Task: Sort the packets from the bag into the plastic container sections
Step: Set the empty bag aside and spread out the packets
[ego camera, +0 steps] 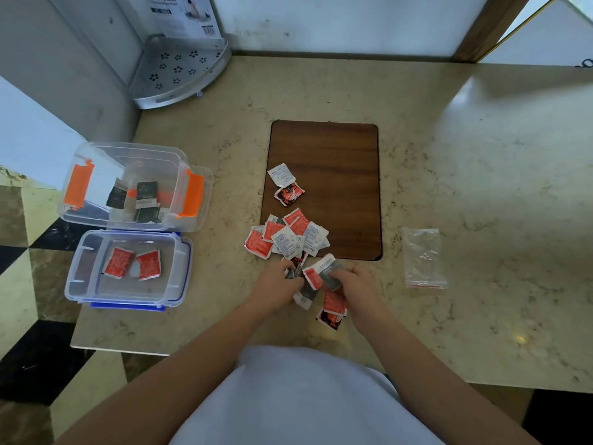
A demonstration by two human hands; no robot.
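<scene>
Holding small packets in both the left hand and right hand at lower middle, with the red-packet container far left, nearer the left hand.

Bright, soft daylight from upper right; broad glare across the marble counter. Faint shadows only. Strong wide-angle bending at edges. Slightly soft throughout, with small print on packets unreadable.
</scene>
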